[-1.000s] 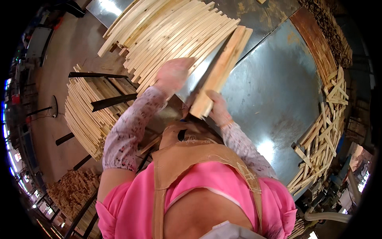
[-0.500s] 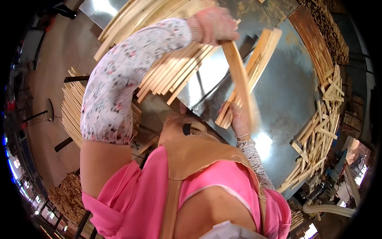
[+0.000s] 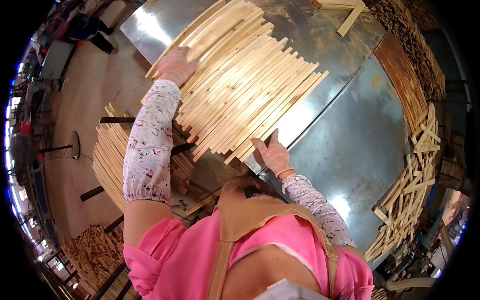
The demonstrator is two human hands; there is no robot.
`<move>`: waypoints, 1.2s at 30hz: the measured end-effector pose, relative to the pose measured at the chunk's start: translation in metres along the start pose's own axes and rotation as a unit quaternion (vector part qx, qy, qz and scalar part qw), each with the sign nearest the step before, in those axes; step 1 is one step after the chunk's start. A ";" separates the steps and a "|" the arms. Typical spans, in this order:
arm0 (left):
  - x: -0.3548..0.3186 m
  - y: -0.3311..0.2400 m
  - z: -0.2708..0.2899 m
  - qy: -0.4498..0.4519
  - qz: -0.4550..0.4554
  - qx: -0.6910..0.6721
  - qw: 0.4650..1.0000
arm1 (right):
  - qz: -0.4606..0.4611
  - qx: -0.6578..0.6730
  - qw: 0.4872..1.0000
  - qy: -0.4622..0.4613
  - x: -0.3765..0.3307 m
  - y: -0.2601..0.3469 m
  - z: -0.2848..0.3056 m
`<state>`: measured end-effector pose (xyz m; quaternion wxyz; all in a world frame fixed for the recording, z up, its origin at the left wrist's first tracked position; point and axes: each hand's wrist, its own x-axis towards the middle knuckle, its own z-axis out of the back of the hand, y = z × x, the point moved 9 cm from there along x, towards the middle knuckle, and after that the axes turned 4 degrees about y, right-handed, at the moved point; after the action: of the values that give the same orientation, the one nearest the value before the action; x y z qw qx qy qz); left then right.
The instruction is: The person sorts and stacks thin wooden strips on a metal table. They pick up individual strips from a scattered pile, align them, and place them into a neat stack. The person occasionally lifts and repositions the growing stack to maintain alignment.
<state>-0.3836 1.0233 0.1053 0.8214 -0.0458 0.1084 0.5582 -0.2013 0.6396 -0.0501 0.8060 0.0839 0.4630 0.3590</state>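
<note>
Wooden strips (image 3: 245, 85) under outstretched left hand (image 3: 176, 66), right hand (image 3: 274, 156) nearer

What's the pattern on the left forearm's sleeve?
The sleeve has small dark and reddish flower-like marks on white, clearest in the head view.

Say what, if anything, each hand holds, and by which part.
The left hand covers pale, narrow wooden strips; any grip is hidden. The right hand, spread at one strip's near end, holds nothing.

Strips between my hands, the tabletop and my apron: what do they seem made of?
Strips: apparently bare wood, pale with dark knots. Tabletop: probably sheet metal, smooth grey with bright glare. Apron: perhaps leather or heavy cloth, matt tan with a frayed edge.
</note>
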 end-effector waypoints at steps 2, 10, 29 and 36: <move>0.018 0.025 -0.014 0.003 0.011 -0.006 1.000 | 0.038 0.061 0.996 -0.049 0.011 -0.013 -0.002; 0.034 -0.006 -0.037 0.038 -0.029 -0.067 0.997 | 0.015 0.142 0.979 -0.144 0.011 -0.041 0.049; -0.182 -0.161 -0.144 -0.065 -0.173 -0.236 0.954 | 0.150 -0.248 0.928 -0.235 0.194 0.025 0.305; -0.154 -0.140 -0.131 0.055 -0.101 -0.426 0.897 | 0.200 -0.010 0.950 -0.241 0.079 -0.005 0.269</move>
<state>-0.3249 0.8054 0.0069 0.7679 -0.4330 -0.0997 0.4614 0.0431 0.7406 0.0434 0.8062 0.2509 0.2252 0.4862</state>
